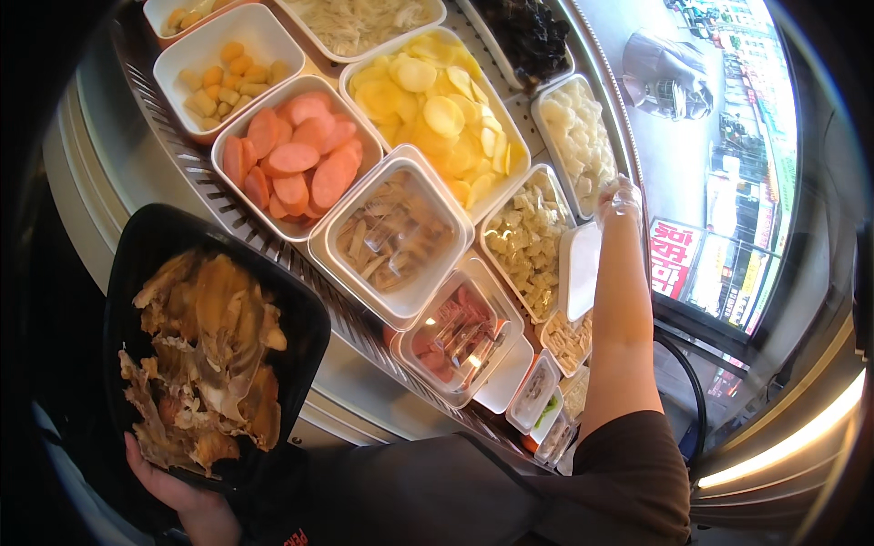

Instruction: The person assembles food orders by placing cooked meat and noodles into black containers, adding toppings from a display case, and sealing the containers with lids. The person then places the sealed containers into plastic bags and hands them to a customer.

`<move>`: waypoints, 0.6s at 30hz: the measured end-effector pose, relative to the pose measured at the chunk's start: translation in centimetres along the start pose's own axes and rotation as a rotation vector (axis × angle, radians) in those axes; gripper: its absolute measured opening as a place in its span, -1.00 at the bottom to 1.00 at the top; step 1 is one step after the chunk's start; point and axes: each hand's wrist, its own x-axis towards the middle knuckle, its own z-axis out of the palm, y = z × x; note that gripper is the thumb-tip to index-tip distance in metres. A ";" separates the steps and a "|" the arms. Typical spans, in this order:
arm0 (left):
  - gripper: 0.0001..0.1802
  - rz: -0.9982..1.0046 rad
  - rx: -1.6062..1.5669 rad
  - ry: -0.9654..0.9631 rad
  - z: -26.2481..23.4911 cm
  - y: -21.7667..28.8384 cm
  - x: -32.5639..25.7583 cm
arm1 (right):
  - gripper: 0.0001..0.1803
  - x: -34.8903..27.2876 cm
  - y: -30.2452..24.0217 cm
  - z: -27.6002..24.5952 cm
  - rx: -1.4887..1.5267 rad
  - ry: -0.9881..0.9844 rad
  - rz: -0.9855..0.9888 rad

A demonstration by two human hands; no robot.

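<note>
At the lower left, my left hand [173, 482] grips the bottom edge of a black plastic tray [305, 300]. Torn pieces of brown cooked meat [209, 355] fill it, apparently with skin on. My right arm stretches across the counter to its far edge. There, my right hand [619, 200], in a clear plastic glove, is closed at the corner of a white tub of pale, lumpy pieces [575, 132]. Anything inside its fingers is too small to make out. Below that hand, partly behind the forearm, lies a plain white lid or tub [580, 268].
White tubs fill a slotted brown rack [264, 238]: pink sausage slices [293, 159], yellow potato slices [442, 114], pale cubes [528, 237] and black fungus [521, 41]. A clear-lidded tub of brownish strips [396, 227] stands stacked among them. A curved glass guard edges the far side.
</note>
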 end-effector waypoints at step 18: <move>-0.40 -0.174 -0.006 -0.711 -5.0 4.0 0.0 | -0.81 -50.4 -20.9 -14.2 0.360 -0.861 -0.929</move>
